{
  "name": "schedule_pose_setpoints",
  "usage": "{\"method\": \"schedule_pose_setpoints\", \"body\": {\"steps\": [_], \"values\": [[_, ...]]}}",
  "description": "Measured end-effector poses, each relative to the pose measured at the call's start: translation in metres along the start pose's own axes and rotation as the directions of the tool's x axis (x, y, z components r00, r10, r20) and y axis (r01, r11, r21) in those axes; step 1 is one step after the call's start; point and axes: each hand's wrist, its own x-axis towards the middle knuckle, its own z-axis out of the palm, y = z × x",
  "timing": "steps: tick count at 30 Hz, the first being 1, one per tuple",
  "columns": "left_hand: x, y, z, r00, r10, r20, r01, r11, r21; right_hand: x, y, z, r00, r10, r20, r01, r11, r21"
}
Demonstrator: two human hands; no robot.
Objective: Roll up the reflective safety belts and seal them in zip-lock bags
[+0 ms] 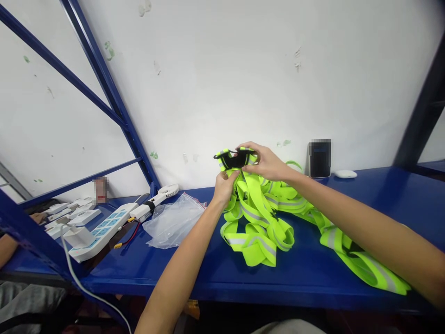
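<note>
Between my two hands, above the blue shelf top, a neon yellow reflective strap harness [255, 211] with silver stripes is held up by its black-lined end. My left hand [225, 186] pinches the lower left side of that end, thumb toward the middle. On the right, the fingers of my right hand [262, 162] curl over its upper edge, with the thumb underneath. Below them the straps hang in loops and rest on the blue surface. More of the yellow straps trail rightward, passing partly behind my right forearm.
A clear plastic bag [175, 220] lies left of the straps, near a white handheld fan [155, 202] and a white power strip [104, 232]. A dark phone-like object [320, 160] leans on the wall beside a white case [345, 174]. Blue rack posts [114, 97] rise left; another person's arm [9, 248] shows there.
</note>
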Motion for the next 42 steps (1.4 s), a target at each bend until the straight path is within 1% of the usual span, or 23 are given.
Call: {"method": "schedule_pose_setpoints", "body": {"steps": [2,4,7,10,13,14,16,17,19,20,21,23,24,25,26,28,30,32,33,35,36,39,42], "values": [[-0.002,-0.002,0.004,0.999,0.009,0.033,-0.008,1.000,-0.019,-0.001,0.001,0.001,1.000,-0.010,0.012,0.010,1.000,-0.001],[-0.003,0.000,0.007,0.997,0.024,0.074,-0.018,0.997,-0.081,-0.001,0.002,0.002,1.000,-0.009,0.007,0.009,1.000,0.005],[-0.004,0.010,0.009,0.993,0.019,0.113,0.002,0.982,-0.187,-0.002,0.005,0.003,1.000,0.007,-0.018,-0.006,0.999,0.047],[-0.004,0.022,0.008,0.991,-0.069,0.111,0.094,0.966,-0.241,-0.004,0.008,0.005,1.000,-0.005,-0.020,0.007,0.997,0.073],[-0.002,0.026,0.003,0.983,-0.164,0.081,0.179,0.955,-0.235,-0.006,0.008,0.005,1.000,-0.026,0.012,0.026,0.998,0.055],[-0.001,0.026,0.002,0.984,-0.168,0.064,0.179,0.956,-0.232,-0.006,0.008,0.005,0.999,-0.032,0.033,0.030,0.999,0.043],[0.001,0.026,-0.001,0.991,-0.130,0.034,0.135,0.963,-0.234,-0.006,0.009,0.003,0.997,-0.018,0.077,0.015,0.999,0.041],[0.001,0.027,-0.002,0.995,-0.100,0.027,0.103,0.966,-0.239,-0.006,0.010,0.001,0.995,0.015,0.097,-0.021,0.998,0.067],[0.003,0.028,-0.003,0.999,-0.040,0.027,0.045,0.966,-0.254,-0.006,0.012,-0.002,0.978,0.145,0.151,-0.173,0.965,0.198],[0.003,0.029,-0.003,1.000,-0.011,0.029,0.018,0.965,-0.261,-0.006,0.014,-0.003,0.953,0.219,0.211,-0.274,0.917,0.289],[0.004,0.030,-0.003,0.999,0.019,0.031,-0.010,0.964,-0.266,-0.006,0.014,-0.004,0.916,0.277,0.289,-0.374,0.850,0.370],[0.005,0.030,-0.004,0.997,0.070,0.033,-0.059,0.965,-0.255,-0.006,0.013,-0.004,0.842,0.334,0.424,-0.516,0.728,0.451],[0.005,0.030,-0.004,0.996,0.088,0.031,-0.078,0.968,-0.240,-0.006,0.011,-0.004,0.819,0.351,0.455,-0.551,0.704,0.448],[0.006,0.029,-0.005,0.995,0.100,0.027,-0.092,0.971,-0.221,-0.006,0.008,-0.003,0.808,0.371,0.457,-0.565,0.707,0.425],[0.007,0.027,-0.006,0.994,0.111,0.019,-0.105,0.974,-0.200,-0.006,0.004,-0.001,0.808,0.396,0.436,-0.567,0.723,0.395],[0.008,0.023,-0.008,0.989,0.147,0.000,-0.146,0.979,-0.145,-0.005,-0.002,0.004,0.823,0.423,0.379,-0.551,0.760,0.346],[0.009,0.020,-0.011,0.980,0.197,0.008,-0.196,0.978,-0.066,-0.004,-0.005,0.009,0.855,0.425,0.298,-0.509,0.797,0.325],[0.008,0.017,-0.011,0.970,0.240,0.050,-0.240,0.971,0.001,-0.004,-0.005,0.015,0.889,0.421,0.183,-0.458,0.836,0.303],[0.008,0.016,-0.011,0.965,0.249,0.081,-0.251,0.968,0.021,-0.003,-0.004,0.017,0.898,0.424,0.121,-0.440,0.851,0.285],[0.006,0.015,-0.010,0.963,0.230,0.138,-0.238,0.970,0.042,-0.003,-0.001,0.020,0.901,0.434,0.020,-0.425,0.870,0.250],[0.004,0.015,-0.010,0.965,0.208,0.158,-0.218,0.975,0.050,-0.003,0.000,0.021,0.900,0.437,-0.012,-0.422,0.875,0.236],[0.003,0.016,-0.009,0.972,0.172,0.162,-0.185,0.980,0.070,-0.004,-0.001,0.024,0.904,0.425,-0.044,-0.408,0.889,0.207],[0.005,0.015,-0.012,0.976,0.186,0.112,-0.197,0.976,0.091,-0.005,-0.004,0.024,0.912,0.411,-0.001,-0.400,0.889,0.222]]}}
